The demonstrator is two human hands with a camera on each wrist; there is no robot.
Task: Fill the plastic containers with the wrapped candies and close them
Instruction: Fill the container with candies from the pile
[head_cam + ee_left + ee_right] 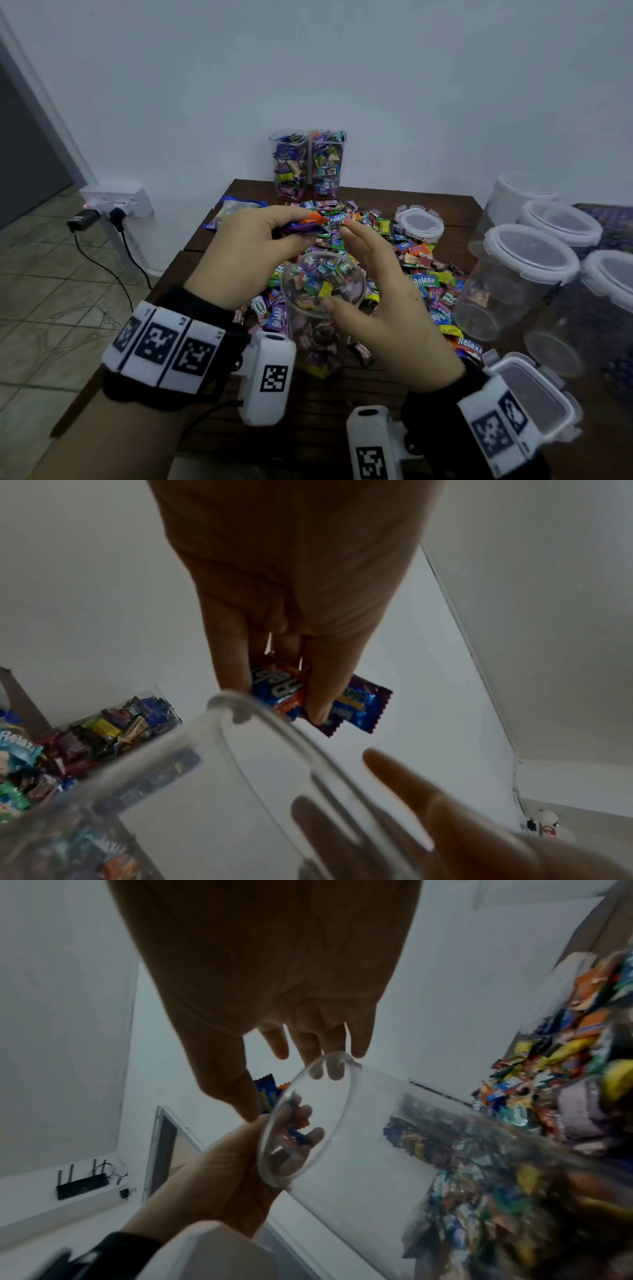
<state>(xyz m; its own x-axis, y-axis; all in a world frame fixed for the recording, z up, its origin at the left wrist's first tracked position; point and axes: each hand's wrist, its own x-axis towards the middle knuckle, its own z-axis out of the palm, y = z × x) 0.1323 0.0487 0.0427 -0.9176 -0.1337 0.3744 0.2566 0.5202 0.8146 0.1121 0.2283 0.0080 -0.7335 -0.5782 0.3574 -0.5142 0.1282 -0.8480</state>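
Observation:
A clear round container, partly filled with wrapped candies, stands open at the table's middle. My left hand pinches a few wrapped candies, orange, purple and blue, just above and behind its mouth. The left wrist view shows the same candies between my fingertips over the container rim. My right hand is open with straight fingers, on the right side of the mouth, thumb at the near rim. In the right wrist view the right hand hovers by the container, with the left hand below.
A big pile of loose candies lies behind and right of the container. Two filled square containers stand against the wall. A loose lid, several lidded empty containers at right, another lid front right, a candy bag.

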